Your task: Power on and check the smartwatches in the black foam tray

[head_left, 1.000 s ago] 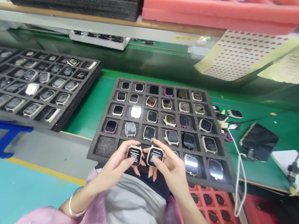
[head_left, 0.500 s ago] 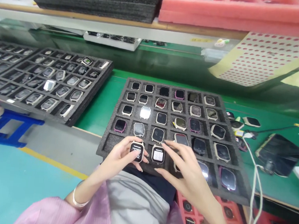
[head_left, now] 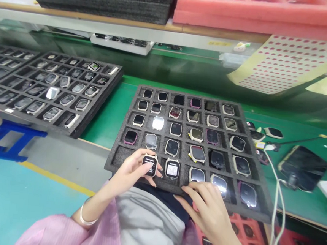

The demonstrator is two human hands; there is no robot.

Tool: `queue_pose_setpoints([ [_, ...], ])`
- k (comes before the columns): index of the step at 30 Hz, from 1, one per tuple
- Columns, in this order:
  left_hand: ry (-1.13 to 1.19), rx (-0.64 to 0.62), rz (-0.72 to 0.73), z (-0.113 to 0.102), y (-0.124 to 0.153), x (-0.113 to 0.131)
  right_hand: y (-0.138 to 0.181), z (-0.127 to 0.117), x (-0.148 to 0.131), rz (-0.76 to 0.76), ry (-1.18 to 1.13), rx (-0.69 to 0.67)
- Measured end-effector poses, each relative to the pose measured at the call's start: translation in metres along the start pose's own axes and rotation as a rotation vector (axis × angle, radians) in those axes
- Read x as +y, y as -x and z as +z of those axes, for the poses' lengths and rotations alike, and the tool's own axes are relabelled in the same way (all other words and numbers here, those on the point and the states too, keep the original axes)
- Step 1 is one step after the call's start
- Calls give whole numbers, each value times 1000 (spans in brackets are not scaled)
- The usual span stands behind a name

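Note:
My left hand [head_left: 134, 170] holds a smartwatch case [head_left: 150, 164] without a strap, its screen lit with lines of text and my thumb on the glass. Just right of it, a second watch [head_left: 172, 169] with a lit white screen sits in a front-row pocket of the dark grey foam tray [head_left: 158, 184]. My right hand [head_left: 206, 204] is at the tray's front edge, thumb and fingers apart, with nothing seen between them. Its fingertips lie just below another watch [head_left: 197, 175] in the front row. Many more strapless watches, in cream, black and purple, fill the tray's pockets.
More foam trays of watches [head_left: 50, 107] lie to the left. A white cable [head_left: 276, 208], a dark device [head_left: 303, 168] and loose watches [head_left: 273, 132] are on the right. Below is a red foam tray [head_left: 229, 242]. An overhead shelf [head_left: 131, 27] carries black and red foam.
My right hand has moved down and right, from beside the lit watch in the tray to the tray's front edge. My left hand stays put with its watch.

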State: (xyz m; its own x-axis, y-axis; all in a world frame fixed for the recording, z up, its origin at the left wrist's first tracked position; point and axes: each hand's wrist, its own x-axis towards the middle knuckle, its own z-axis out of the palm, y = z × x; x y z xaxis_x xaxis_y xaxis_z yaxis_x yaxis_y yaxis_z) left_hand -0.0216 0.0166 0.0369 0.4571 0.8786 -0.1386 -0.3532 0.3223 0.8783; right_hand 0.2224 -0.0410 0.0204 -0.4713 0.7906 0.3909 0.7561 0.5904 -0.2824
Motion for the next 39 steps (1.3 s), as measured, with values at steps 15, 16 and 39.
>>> queue_pose_setpoints([
  [15, -974, 89, 204, -18, 9, 1, -10, 8, -28, -14, -90, 62],
  [16, -1083, 55, 218, -21, 10, 5, -9, 1, -27, 10, -95, 72],
  [39, -1603, -46, 745, 49, -26, -83, 32, -38, -42, 803, -81, 27],
])
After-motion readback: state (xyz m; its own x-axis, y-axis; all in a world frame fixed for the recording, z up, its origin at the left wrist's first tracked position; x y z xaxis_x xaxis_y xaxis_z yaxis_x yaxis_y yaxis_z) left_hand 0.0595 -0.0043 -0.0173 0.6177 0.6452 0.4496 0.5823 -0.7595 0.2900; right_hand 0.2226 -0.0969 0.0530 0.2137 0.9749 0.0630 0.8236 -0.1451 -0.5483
